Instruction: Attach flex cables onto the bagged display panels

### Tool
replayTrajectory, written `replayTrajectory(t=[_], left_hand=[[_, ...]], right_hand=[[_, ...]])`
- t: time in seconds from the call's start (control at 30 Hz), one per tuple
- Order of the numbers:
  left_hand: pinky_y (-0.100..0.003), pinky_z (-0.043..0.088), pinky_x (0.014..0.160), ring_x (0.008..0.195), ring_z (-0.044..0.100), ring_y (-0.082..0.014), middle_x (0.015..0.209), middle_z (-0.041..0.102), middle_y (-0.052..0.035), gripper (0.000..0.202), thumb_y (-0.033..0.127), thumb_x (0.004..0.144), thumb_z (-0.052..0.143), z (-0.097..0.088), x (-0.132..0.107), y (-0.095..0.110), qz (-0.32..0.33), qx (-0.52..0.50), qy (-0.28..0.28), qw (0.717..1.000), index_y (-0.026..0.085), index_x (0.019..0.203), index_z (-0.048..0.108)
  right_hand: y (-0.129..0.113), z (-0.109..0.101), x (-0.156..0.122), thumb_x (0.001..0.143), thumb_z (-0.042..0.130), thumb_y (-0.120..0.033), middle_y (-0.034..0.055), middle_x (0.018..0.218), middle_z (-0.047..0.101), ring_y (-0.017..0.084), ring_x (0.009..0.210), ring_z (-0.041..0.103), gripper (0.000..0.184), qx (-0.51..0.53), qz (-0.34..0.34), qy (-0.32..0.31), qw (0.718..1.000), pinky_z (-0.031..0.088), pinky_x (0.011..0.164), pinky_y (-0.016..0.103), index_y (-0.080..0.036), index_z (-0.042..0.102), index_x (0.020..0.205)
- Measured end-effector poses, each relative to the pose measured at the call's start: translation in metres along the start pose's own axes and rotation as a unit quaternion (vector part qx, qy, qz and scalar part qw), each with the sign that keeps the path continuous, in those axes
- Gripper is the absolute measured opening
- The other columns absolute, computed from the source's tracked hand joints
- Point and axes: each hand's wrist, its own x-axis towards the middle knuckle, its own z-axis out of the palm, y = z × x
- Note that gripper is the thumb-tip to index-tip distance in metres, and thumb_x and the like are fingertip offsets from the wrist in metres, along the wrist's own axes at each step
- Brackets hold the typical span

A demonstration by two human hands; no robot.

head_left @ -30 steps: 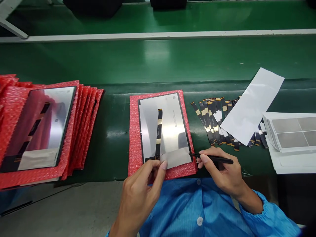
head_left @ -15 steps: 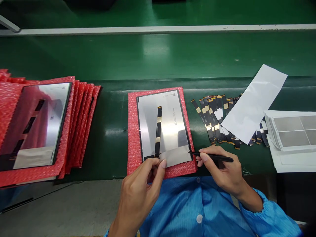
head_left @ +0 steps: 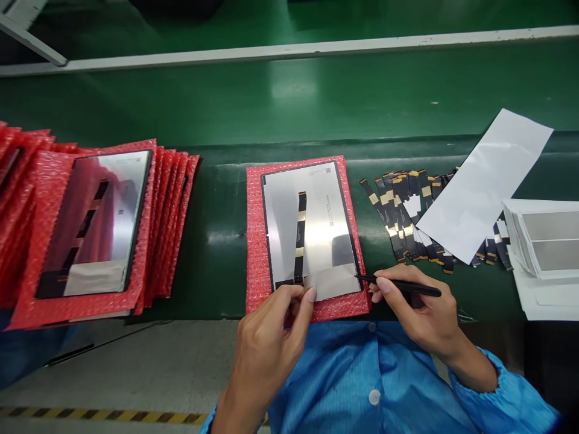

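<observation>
I see little change: left hand (head_left: 271, 343) still pinches the grey sticker (head_left: 335, 282), right hand (head_left: 418, 310) at 3 o'clock still grips the black tweezers (head_left: 402, 286), maybe touching it.

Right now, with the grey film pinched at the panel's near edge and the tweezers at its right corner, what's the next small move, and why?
Probably press the grey film flat onto the display panel. The left hand pinches its left end and the tweezers in the right hand touch its right corner, so both ends look aligned over the flex cable end.
</observation>
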Motion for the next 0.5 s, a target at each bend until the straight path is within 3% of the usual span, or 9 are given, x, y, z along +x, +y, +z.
replayTrajectory(t=[0.5], left_hand=[[-0.019,0.038,0.048,0.047,0.051,-0.0058,0.060,0.056,0.0091,0.023,0.043,0.094,0.055,0.0007,-0.0015,-0.0001,0.045,0.011,-0.006,0.999,0.025,0.080,0.060]], right_hand=[[0.0017,0.0005,-0.0015,0.090,0.065,-0.023,-0.0070,0.072,0.075,0.026,0.065,0.077,0.029,-0.009,0.009,0.005,1.000,0.068,0.057,0.039,-0.045,0.068,0.110]])
